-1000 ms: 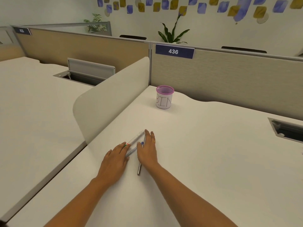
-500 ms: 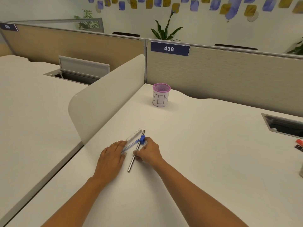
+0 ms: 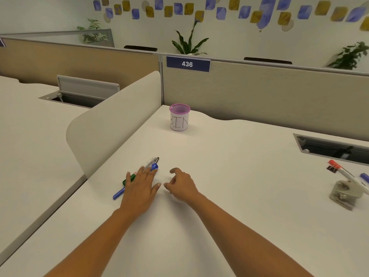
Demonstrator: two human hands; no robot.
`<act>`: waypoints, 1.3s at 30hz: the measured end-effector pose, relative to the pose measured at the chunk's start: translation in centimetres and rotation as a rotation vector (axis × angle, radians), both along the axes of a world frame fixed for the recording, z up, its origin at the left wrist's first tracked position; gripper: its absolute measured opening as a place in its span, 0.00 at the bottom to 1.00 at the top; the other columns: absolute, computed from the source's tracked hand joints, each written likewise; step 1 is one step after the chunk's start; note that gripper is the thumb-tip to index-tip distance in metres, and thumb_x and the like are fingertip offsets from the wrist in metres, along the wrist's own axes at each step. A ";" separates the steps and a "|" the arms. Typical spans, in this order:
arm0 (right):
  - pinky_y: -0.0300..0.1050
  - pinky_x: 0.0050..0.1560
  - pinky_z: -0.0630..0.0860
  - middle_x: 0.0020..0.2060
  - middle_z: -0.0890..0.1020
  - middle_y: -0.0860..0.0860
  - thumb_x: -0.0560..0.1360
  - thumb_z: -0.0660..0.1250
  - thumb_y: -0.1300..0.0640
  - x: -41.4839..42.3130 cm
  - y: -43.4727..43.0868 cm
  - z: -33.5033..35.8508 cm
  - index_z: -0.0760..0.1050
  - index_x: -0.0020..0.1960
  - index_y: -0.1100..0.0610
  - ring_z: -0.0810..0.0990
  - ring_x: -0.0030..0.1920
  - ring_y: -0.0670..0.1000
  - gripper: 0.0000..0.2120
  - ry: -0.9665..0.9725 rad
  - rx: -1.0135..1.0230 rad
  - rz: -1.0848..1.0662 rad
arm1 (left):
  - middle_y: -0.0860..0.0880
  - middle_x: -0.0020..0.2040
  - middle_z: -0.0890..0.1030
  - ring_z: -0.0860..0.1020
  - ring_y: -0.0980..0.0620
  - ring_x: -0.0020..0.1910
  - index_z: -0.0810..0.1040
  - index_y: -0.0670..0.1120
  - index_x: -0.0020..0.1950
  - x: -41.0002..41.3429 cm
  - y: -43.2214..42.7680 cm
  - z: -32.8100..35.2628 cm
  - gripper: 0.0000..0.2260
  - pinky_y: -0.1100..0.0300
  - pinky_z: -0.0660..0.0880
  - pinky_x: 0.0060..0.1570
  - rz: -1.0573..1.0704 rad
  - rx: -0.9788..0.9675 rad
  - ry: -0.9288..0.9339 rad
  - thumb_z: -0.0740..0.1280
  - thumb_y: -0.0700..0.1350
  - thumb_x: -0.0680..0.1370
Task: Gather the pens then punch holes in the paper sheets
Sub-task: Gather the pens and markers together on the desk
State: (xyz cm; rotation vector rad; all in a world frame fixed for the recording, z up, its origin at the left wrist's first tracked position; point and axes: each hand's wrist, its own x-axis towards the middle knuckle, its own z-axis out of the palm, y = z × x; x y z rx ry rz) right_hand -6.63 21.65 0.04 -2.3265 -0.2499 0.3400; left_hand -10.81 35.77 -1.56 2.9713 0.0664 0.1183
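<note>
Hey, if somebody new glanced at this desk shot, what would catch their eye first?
Probably the left hand lying flat over a small bunch of pens at the centre, with the empty right hand beside it. Then the pink-rimmed white cup marked BIN at the back, and the metal hole punch at far right.

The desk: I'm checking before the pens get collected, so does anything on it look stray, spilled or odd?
Nothing is spilled or damaged. The pens are split up: one cluster lies under the left hand, while a red-capped pen and a blue one lie far right beside the hole punch. The BIN cup stands upright.
</note>
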 end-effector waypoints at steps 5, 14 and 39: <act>0.45 0.51 0.70 0.58 0.76 0.54 0.75 0.61 0.54 -0.4 -6.6 0.4 0.74 0.59 0.56 0.75 0.57 0.55 0.15 -0.174 -0.321 0.088 | 0.52 0.77 0.56 0.52 0.54 0.76 0.55 0.53 0.75 0.7 -5.1 0.3 0.23 0.48 0.47 0.73 -0.147 -0.046 0.101 0.51 0.57 0.80; 0.47 0.53 0.68 0.56 0.77 0.53 0.77 0.59 0.53 -1.8 -24.0 1.7 0.76 0.58 0.57 0.73 0.59 0.55 0.14 -0.227 -0.504 -0.092 | 0.53 0.76 0.57 0.56 0.51 0.75 0.56 0.51 0.75 3.0 -19.4 2.2 0.27 0.52 0.61 0.70 -0.299 -0.106 0.378 0.58 0.58 0.78; 0.48 0.60 0.72 0.68 0.71 0.54 0.70 0.65 0.36 5.0 -56.5 -0.1 0.65 0.69 0.55 0.71 0.66 0.55 0.35 -0.037 -0.430 -0.776 | 0.46 0.67 0.73 0.73 0.47 0.63 0.68 0.47 0.68 14.1 -51.8 4.7 0.16 0.55 0.71 0.59 -0.593 -0.017 0.163 0.58 0.45 0.80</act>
